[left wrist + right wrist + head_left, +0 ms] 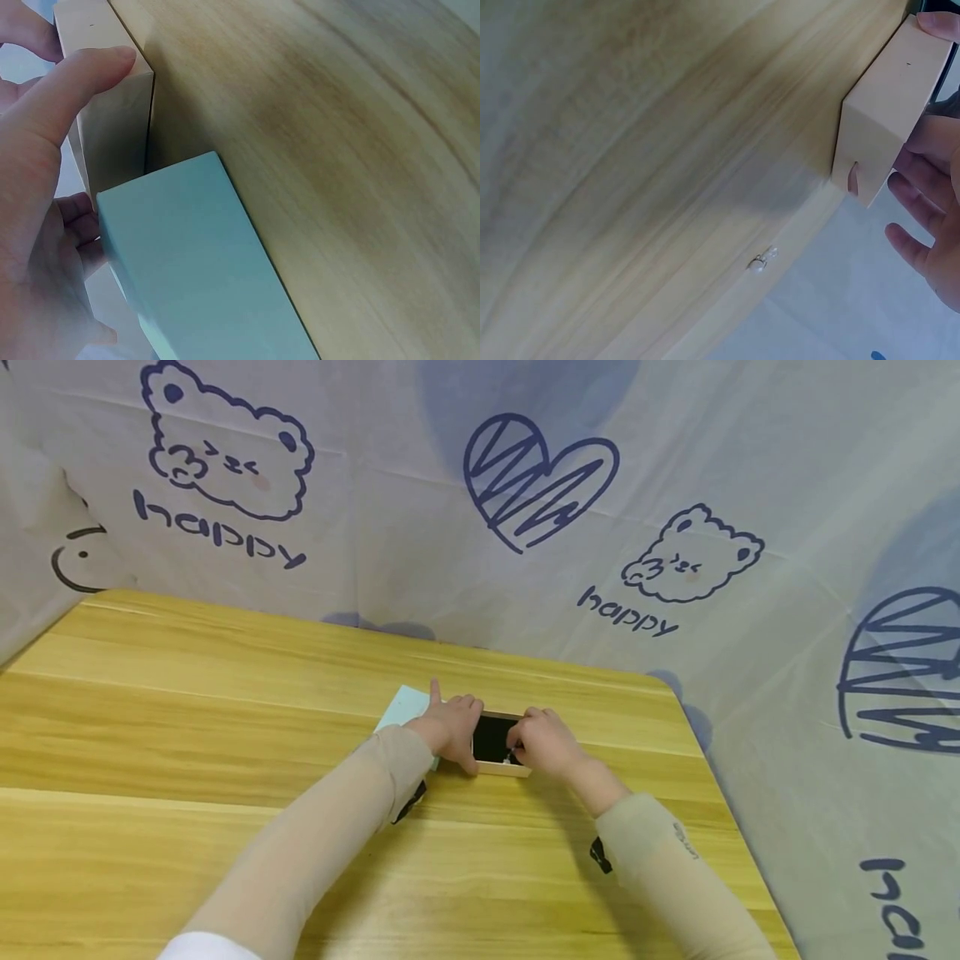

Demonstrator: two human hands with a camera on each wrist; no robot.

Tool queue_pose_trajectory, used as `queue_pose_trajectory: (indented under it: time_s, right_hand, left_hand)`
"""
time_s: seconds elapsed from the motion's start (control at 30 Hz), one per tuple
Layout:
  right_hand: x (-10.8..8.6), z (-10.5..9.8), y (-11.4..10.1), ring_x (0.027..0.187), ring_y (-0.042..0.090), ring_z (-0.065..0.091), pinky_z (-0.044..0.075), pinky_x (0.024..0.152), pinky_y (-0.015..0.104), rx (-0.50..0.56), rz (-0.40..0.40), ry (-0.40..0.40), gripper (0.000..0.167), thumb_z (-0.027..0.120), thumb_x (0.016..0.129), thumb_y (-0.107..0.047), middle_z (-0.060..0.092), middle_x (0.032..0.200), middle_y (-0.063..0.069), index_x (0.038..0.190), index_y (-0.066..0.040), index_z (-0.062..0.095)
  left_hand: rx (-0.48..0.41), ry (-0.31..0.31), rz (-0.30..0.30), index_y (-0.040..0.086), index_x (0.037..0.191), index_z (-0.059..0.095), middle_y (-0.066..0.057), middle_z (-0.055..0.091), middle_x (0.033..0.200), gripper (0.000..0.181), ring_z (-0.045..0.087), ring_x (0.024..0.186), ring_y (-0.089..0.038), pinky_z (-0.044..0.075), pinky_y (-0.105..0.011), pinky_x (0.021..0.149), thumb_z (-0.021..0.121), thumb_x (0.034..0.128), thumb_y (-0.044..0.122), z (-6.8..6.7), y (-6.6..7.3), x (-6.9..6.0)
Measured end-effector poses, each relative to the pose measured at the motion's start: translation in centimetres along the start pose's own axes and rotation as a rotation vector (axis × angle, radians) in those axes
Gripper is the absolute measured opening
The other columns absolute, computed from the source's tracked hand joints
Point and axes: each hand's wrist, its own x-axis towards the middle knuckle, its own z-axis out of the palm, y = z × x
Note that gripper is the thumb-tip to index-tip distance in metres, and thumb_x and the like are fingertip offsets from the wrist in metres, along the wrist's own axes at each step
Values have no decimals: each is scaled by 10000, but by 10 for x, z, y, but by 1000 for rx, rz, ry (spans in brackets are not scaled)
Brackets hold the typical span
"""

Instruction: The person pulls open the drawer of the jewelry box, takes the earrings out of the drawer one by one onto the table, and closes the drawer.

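A beige box (504,769) with a black inside lies open on the table. My left hand (453,731) grips its left end, with the thumb (112,67) on the near wall and fingers at the far side. A light blue box or sleeve (202,255) sits beside that end, partly under my left wrist. Over the right end, my right hand (546,743) has curled fingers reaching into the black inside. They seem to pinch a small shiny piece (507,759), too small to identify. Another small piece, like a pearl earring (759,263), lies on the table.
The wooden table (187,718) reaches back to a pale cloth (420,527) printed with bears and hearts. The cloth also hangs along the table's right edge. A notch (853,180) is cut in the beige box's end wall.
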Motion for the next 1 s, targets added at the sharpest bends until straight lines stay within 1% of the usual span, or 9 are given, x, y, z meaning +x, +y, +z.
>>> queue_pose_trajectory:
  time_s: [0.17, 0.33, 0.53, 0.73, 0.83, 0.9, 1.0]
  right_hand:
    - [-3, -2, 0, 914, 221, 569, 450, 906, 415, 26, -3, 25, 135, 661, 827, -62, 720, 920, 28, 928, -95, 745]
    - [-4, -5, 0, 883, 217, 577, 461, 879, 420, 26, -19, 58, 126, 654, 813, -57, 721, 883, 24, 891, -93, 747]
    - [-4, -8, 0, 843, 207, 574, 464, 870, 428, 53, -33, 67, 108, 657, 796, -48, 714, 836, 23, 852, -84, 742]
    - [-4, -11, -1, 802, 197, 566, 471, 837, 409, 74, -54, 86, 96, 661, 780, -41, 708, 801, 25, 826, -74, 738]
    - [-5, -13, -1, 769, 197, 567, 474, 828, 416, 71, -69, 129, 80, 663, 768, -41, 704, 781, 29, 798, -67, 731]
    - [-5, -14, -2, 741, 196, 564, 474, 821, 423, 70, -78, 172, 68, 663, 758, -38, 699, 760, 29, 770, -66, 723]
    - [-7, -17, -1, 716, 191, 547, 466, 821, 420, 78, -73, 217, 59, 660, 744, -34, 682, 725, 22, 744, -67, 708]
  left_hand:
    - [-1, -1, 2, 82, 1415, 314, -77, 373, 1458, 944, 359, 1360, -229, 16, -655, 1116, 700, 718, 588, 0, 1, 0]
    - [-10, 2, 2, 84, 1416, 314, -76, 374, 1457, 937, 358, 1361, -229, 12, -655, 1115, 703, 721, 578, 0, 1, 0]
    - [-9, -3, -1, 82, 1416, 311, -74, 375, 1457, 938, 359, 1359, -225, 10, -654, 1116, 701, 722, 580, 1, 0, 1]
    - [-10, -6, 0, 80, 1427, 299, -81, 369, 1461, 950, 353, 1363, -230, 5, -657, 1114, 698, 725, 581, 0, 0, 0]
    - [-17, -5, 3, 76, 1421, 306, -84, 374, 1456, 945, 354, 1361, -233, 0, -658, 1112, 704, 723, 574, 0, 1, 0]
    - [-18, -8, 4, 76, 1416, 310, -84, 375, 1455, 940, 353, 1363, -233, -2, -656, 1113, 704, 723, 574, 0, 1, -1]
    - [-20, -10, 3, 77, 1414, 310, -84, 370, 1458, 938, 348, 1366, -233, -7, -653, 1115, 706, 723, 573, -1, 1, -1]
